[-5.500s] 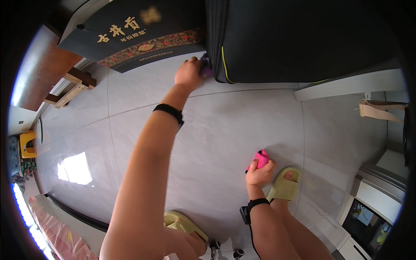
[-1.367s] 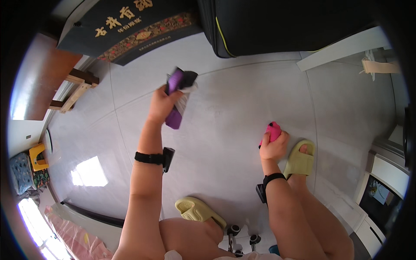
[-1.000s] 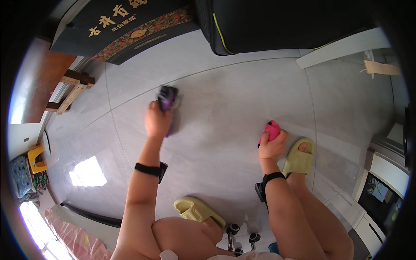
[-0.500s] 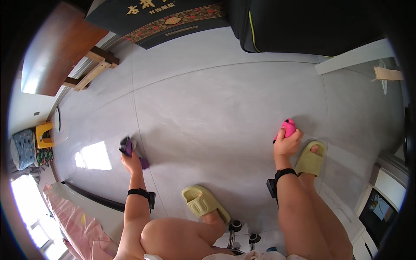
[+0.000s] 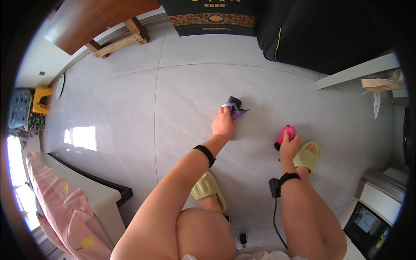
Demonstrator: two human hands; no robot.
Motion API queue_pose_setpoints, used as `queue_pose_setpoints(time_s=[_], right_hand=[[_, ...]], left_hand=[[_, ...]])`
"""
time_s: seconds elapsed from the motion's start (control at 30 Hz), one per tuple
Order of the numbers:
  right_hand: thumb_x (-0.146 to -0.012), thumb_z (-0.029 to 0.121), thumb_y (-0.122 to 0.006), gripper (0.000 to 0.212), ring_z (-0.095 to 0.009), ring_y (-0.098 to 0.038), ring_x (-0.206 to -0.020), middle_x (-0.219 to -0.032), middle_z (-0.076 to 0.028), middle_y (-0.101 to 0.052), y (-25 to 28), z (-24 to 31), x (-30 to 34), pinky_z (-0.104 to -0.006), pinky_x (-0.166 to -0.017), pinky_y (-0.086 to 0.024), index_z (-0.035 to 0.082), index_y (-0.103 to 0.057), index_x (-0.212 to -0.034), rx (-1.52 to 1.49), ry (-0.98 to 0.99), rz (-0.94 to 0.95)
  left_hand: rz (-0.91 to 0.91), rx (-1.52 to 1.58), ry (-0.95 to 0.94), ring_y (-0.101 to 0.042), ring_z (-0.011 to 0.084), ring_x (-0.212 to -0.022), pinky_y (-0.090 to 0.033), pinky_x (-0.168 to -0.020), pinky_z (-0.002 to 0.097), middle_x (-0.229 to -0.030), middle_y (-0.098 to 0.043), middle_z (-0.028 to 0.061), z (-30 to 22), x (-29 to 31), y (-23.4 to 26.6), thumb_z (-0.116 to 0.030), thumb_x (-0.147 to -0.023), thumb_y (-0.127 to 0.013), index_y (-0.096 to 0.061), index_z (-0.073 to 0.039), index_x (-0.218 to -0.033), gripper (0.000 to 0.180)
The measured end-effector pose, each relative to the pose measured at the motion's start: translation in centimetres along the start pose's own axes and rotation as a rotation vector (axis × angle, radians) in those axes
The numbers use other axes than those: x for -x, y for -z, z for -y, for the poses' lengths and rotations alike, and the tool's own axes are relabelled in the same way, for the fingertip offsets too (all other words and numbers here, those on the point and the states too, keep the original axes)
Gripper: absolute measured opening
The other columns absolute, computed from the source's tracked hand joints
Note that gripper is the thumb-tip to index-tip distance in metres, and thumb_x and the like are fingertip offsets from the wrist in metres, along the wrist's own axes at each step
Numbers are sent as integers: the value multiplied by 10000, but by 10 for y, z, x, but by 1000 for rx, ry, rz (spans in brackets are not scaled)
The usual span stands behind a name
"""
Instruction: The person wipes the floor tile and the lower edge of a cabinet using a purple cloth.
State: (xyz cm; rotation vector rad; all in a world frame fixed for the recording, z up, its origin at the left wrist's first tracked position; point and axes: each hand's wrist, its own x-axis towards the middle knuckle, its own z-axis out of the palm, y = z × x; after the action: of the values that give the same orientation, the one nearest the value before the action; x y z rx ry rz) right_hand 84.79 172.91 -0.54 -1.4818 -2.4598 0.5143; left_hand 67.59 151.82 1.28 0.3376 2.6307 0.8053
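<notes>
Out over the middle of the grey floor (image 5: 195, 95) reaches my left hand (image 5: 223, 123). Its fingers are closed on a small purple and black object (image 5: 237, 112) with a dark rounded end and a pointed, loose-looking purple flap; I cannot tell its exact kind. Further right, my right hand (image 5: 289, 147) grips a bright pink object (image 5: 286, 133) with black ends, small and roughly cylindrical. That hand is just beside the green slipper (image 5: 306, 157) on my right foot. My palms hide part of both objects.
A black printed carton (image 5: 212, 30) and a large black bag (image 5: 325, 34) stand ahead. At far left are a wooden-legged table (image 5: 121, 43) and a yellow stool (image 5: 41, 100). A white bar (image 5: 355, 71) juts in at right. My left foot wears another green slipper (image 5: 206, 186).
My left hand has swung right and forward from the left side, carrying the purple and black object. The right hand keeps the pink object and has barely moved. The view has shifted.
</notes>
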Motion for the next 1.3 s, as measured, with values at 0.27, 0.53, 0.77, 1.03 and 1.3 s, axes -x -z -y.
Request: queue_pose_setpoints(time_s=[0.27, 0.53, 0.77, 1.03, 1.3], right_hand=[[-839, 374, -634, 429, -206, -535, -799, -876, -113, -582, 37, -14, 123, -352, -715, -433, -49, -565, -858, -677, -322, 263], [-833, 365, -611, 393, -141, -550, -943, -1045, -1, -578, 53, -36, 184, -294, -811, -444, 102, -553, -1120, -1345, -778, 666], [-809, 386, -596, 402, -150, -558, -903, -990, -17, -596, 90, -39, 194, -302, -761, -445, 93, -560, -1082, -1317, -771, 830], [-827, 382, -550, 392, -225, -593, -784, -865, -62, -598, 131, -65, 210, -331, -711, -487, 72, -547, -1067, -1349, -697, 999], [-808, 378, -558, 392, -247, -598, -782, -891, -62, -598, 162, -84, 205, -351, -666, -482, 103, -548, -1087, -1279, -560, 1096]], left_hand=[[-448, 312, 251, -568, 375, -865, -454, -746, 467, -931, -577, 203, 146, 65, 84, -161, -783, -612, -533, -3, -1008, 286], [-821, 74, 539, -598, 375, -900, -460, -789, 425, -984, -620, 224, 280, 314, 124, -129, -787, -591, -588, 26, -1044, 299], [-739, 93, 658, -589, 425, -910, -462, -784, 451, -946, -636, 216, 252, 375, 76, -124, -796, -570, -592, 28, -1026, 277], [-533, 124, 721, -619, 392, -874, -475, -759, 446, -924, -652, 202, 254, 411, 59, -269, -795, -648, -608, 16, -994, 350], [-731, 248, 779, -627, 364, -880, -483, -753, 425, -933, -648, 202, 201, 500, 34, -234, -781, -657, -607, 28, -978, 332]])
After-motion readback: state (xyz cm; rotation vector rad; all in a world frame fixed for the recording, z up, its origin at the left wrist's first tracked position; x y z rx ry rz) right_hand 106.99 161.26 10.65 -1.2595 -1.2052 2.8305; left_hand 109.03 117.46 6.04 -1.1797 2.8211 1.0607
